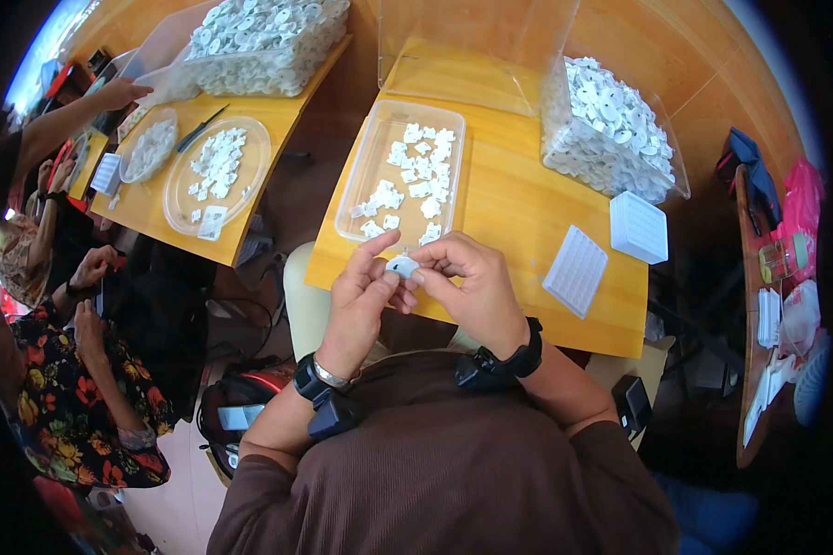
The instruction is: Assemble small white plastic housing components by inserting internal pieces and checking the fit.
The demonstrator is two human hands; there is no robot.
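Note:
Both my hands meet over the table's near edge, around one small white rounded plastic part [402, 266] with a dark spot on it. My left hand [363, 291] pinches it from the left between thumb and fingers. From the right, the thumb and fingertips of my right hand [472, 277] close on the same part. Just beyond my fingers lies a shallow clear tray [347, 199] with many small white plastic pieces [426, 166] scattered in it. The undersides of the part and some fingertips are hidden.
On the yellow table [500, 203], a clear bin [583, 157] heaped with white parts stands far right. Nearer are a white gridded tray [576, 271] and a stack of trays [639, 228]. Another table [268, 139] is at left, with co-workers' hands [125, 92] beside it.

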